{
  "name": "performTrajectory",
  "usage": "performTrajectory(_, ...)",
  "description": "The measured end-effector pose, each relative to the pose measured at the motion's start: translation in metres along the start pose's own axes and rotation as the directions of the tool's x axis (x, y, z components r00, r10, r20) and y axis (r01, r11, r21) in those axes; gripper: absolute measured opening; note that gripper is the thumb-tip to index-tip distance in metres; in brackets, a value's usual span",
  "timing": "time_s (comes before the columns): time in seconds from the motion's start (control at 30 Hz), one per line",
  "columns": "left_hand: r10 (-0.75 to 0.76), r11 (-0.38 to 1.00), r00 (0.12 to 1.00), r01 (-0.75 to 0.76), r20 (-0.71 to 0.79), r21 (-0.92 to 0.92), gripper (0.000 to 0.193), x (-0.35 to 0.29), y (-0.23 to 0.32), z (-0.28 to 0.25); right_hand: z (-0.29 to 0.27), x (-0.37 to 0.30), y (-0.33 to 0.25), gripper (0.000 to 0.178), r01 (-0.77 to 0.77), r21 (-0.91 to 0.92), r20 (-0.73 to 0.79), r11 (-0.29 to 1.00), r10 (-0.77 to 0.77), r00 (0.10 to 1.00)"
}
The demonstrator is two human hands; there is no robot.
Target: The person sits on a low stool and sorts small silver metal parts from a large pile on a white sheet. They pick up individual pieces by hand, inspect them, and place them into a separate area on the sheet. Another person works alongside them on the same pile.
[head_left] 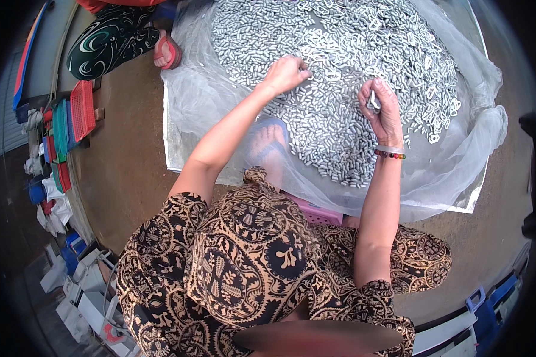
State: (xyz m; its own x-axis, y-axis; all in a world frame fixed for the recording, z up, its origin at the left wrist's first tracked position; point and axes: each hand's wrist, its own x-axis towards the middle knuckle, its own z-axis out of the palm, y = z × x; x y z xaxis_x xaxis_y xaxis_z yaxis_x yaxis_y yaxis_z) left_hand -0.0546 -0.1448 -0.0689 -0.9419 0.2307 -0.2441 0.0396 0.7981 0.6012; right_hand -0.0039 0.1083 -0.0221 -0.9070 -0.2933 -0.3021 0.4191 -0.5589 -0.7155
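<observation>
While our left hand [287, 72] pinches into heap of small silvery metal pieces [339, 77], right hand [382, 110] grips one shiny piece, heap just beyond its fingers.

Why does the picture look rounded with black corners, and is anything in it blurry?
Head view: the fisheye lens bends straight edges near the rim and leaves black corners. Soft, even daylight, no hard shadows. The pile of small metal pieces gleams; left hand and right hand look sharp. A smeared band blurs the bottom edge.
</observation>
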Motion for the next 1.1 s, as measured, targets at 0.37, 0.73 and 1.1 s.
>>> performTrajectory(0.37, 0.026, 0.178, 0.967, 0.245, 0.254, -0.953, 0.026, -0.023, -0.006, -0.019, -0.001, 0.014, 0.075, 0.024, -0.047, -0.985, -0.086, 0.163, -0.240, 0.967)
performTrajectory(0.73, 0.127, 0.878, 0.971, -0.015, 0.203, -0.478, 0.026, 0.013, 0.044, 0.001, -0.018, 0.018, 0.066, 0.020, 0.021, -0.967, -0.067, 0.255, -0.330, 0.941)
performTrajectory(1.1, 0.382, 0.815, 0.924, -0.344, 0.014, 0.466, 0.017, -0.006, 0.028, 0.051, -0.004, 0.011, 0.083, 0.014, 0.103, -0.994, 0.107, -0.034, -0.146, 0.983)
